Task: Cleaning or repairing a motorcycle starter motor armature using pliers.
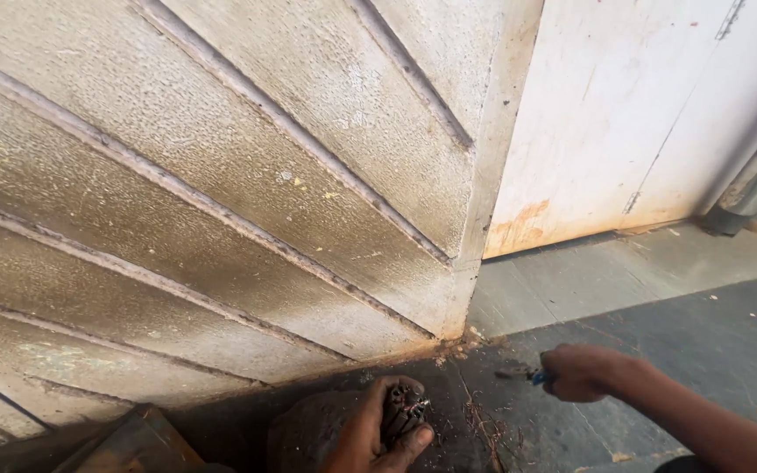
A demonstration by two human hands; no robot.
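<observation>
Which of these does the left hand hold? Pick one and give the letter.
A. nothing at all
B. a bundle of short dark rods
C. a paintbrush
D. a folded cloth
B: the left hand is curled around a bundle of short dark rods, low by the ribbed wall; the right hand grips a blue-handled tool.

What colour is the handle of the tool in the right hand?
Blue, seen in the head view: the tool handle pokes out of the right hand.
</observation>
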